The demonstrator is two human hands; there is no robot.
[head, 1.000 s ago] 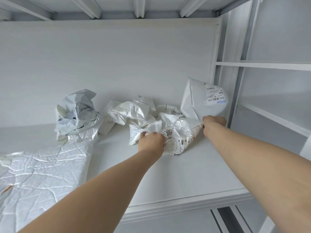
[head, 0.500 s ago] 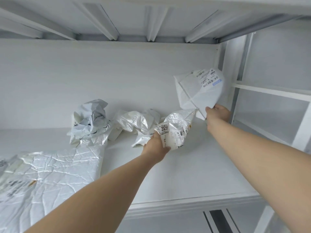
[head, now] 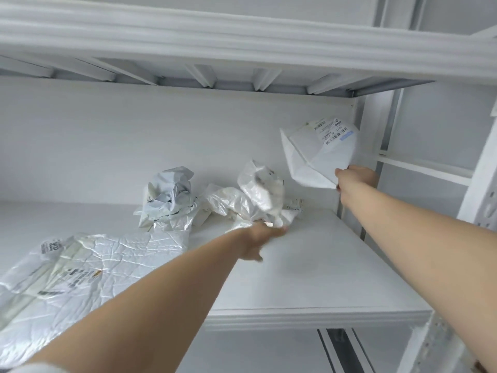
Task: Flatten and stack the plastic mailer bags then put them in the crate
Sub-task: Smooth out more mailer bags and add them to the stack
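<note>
Above shelf (head: 309, 265): right hand (head: 355, 176) pinches mailer (head: 317, 157); left hand (head: 258, 238), crumpled mailer (head: 262, 189).

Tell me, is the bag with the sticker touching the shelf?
Apart. The head view shows the right hand pinching the labelled bag up in the air, with clear wall showing between it and the shelf.
</note>
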